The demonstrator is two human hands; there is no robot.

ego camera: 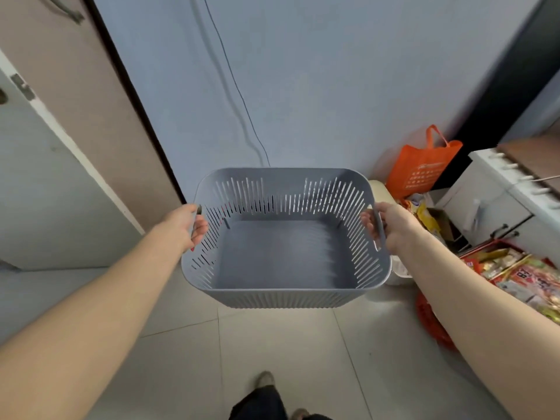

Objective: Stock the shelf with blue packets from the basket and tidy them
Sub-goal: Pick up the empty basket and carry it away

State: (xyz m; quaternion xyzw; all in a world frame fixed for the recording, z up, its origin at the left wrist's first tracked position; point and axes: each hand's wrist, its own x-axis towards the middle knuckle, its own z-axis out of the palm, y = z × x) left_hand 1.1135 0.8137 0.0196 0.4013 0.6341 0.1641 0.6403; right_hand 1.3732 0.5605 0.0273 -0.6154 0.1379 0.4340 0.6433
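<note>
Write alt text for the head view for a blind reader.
A person's left hand and right hand grip the side handles of an empty grey basket above a tiled floor. An orange bag and snack packets lie at the right.

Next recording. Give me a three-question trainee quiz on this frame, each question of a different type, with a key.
1. True or false: the grey basket is full to the rim.
2. Of the left hand and the right hand, which grips a handle of the basket? A) left only B) right only C) both
3. Fill in: the bag standing by the wall is ____ in colour.
Key: 1 false, it is empty; 2 C; 3 orange.
</note>
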